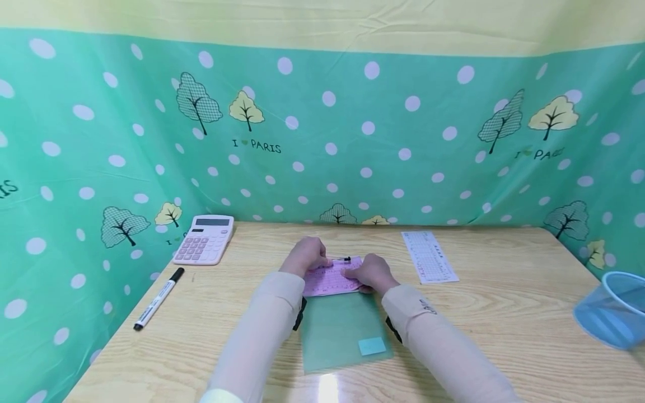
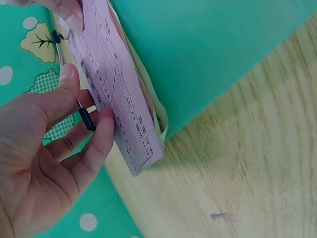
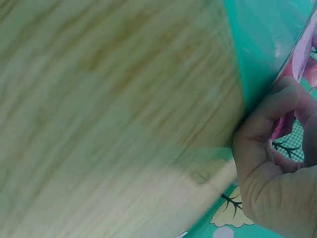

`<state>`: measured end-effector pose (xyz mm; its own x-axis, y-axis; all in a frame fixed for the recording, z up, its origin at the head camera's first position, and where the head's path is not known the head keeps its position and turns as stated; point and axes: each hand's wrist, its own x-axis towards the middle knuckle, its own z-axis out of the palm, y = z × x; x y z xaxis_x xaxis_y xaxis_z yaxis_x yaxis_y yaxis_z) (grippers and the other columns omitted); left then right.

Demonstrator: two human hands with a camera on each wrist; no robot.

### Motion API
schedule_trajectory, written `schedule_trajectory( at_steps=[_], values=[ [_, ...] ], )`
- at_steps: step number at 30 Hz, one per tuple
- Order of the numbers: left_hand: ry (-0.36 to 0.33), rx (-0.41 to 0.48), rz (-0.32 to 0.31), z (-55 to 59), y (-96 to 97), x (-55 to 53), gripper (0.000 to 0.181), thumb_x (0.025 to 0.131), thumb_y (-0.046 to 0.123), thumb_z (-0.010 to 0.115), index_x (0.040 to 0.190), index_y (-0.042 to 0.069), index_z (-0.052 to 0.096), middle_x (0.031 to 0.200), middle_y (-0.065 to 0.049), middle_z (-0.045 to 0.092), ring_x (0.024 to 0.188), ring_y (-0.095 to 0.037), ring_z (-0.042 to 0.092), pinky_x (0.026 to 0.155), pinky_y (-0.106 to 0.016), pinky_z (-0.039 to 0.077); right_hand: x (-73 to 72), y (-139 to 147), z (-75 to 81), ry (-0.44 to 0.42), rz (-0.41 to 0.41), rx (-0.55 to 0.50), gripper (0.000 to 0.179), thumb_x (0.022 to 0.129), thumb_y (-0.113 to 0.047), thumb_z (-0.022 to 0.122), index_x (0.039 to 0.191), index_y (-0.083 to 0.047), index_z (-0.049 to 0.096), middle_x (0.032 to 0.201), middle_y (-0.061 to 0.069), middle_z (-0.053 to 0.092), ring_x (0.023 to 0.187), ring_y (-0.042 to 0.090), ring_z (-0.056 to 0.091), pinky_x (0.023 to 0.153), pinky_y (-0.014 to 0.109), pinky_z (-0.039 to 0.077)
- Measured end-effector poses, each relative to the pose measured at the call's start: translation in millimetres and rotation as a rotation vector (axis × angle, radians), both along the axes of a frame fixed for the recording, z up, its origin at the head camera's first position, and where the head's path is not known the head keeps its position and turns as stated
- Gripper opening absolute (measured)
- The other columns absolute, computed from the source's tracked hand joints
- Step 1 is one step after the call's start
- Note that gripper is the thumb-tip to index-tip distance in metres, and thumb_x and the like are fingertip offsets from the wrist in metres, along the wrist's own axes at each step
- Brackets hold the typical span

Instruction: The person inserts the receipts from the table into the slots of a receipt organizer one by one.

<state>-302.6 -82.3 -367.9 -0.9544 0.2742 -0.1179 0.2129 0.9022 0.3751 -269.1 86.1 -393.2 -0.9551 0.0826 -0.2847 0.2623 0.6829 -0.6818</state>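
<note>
A stack of pink printed slips is held above the top of a translucent green folder, partly covering it. Along the slips' far edge runs a thin metal fastener with black ends. My left hand has its thumb on the metal strip and its fingers curled behind it, touching the slips' edge. With thumb on top and fingers beneath, my right hand pinches the right side of the slips. In the right wrist view, the right hand hides most of the stack.
A pink calculator and a black-capped marker lie on the left of the wooden table. To the right are a white printed slip and a blue basket. A patterned curtain hangs behind the table.
</note>
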Motion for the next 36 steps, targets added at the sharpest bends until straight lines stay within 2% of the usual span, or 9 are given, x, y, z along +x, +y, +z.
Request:
schedule_trajectory(
  at_steps=[7,12,24,31,36],
  values=[
    [-0.028,0.049,0.046,0.3,3.1,3.2,0.021,0.085,0.016,0.083,0.075,0.003,0.071,0.069,-0.002,0.059,0.066,-0.014,0.050,0.062,-0.025,0.044,-2.0,1,-4.3,0.017,0.007,-0.010,0.037,0.087,-0.028,0.083,0.076,-0.006,0.056,0.063,0.003,0.054,0.042,0.007,0.046,0.040,0.017,0.042],
    [0.007,0.050,0.018,-1.7,3.1,3.7,0.020,0.083,0.015,0.084,0.076,0.003,0.070,0.075,-0.003,0.061,0.070,-0.015,0.052,0.065,-0.026,0.047,-1.9,2,-5.6,0.034,0.009,-0.008,0.037,0.086,-0.028,0.083,0.075,-0.007,0.055,0.063,0.003,0.053,0.042,0.007,0.047,0.040,0.018,0.042],
    [-0.020,-0.008,0.038,-4.6,3.4,4.1,0.021,0.085,0.016,0.084,0.089,0.002,0.069,0.088,-0.008,0.067,0.082,-0.021,0.061,0.081,-0.035,0.054,-3.0,1,-10.5,0.027,-0.005,-0.042,0.038,0.086,-0.030,0.084,0.078,-0.006,0.055,0.067,0.004,0.056,0.044,0.009,0.050,0.042,0.020,0.046],
    [-0.022,-0.035,0.022,-5.6,4.5,2.0,0.025,0.085,0.018,0.084,0.095,0.000,0.072,0.093,-0.010,0.070,0.084,-0.022,0.063,0.083,-0.035,0.055,0.3,2,-8.5,0.038,0.014,-0.040,0.036,0.086,-0.029,0.083,0.078,-0.005,0.058,0.064,0.005,0.058,0.044,0.009,0.050,0.043,0.020,0.044],
    [-0.029,-0.039,0.026,-5.6,5.9,1.3,0.028,0.083,0.023,0.086,0.089,0.001,0.071,0.086,-0.007,0.068,0.079,-0.020,0.061,0.079,-0.034,0.055,0.2,2,-9.5,0.054,0.019,-0.027,0.035,0.086,-0.028,0.083,0.076,-0.006,0.058,0.062,0.003,0.057,0.044,0.009,0.049,0.042,0.019,0.042]
  ],
)
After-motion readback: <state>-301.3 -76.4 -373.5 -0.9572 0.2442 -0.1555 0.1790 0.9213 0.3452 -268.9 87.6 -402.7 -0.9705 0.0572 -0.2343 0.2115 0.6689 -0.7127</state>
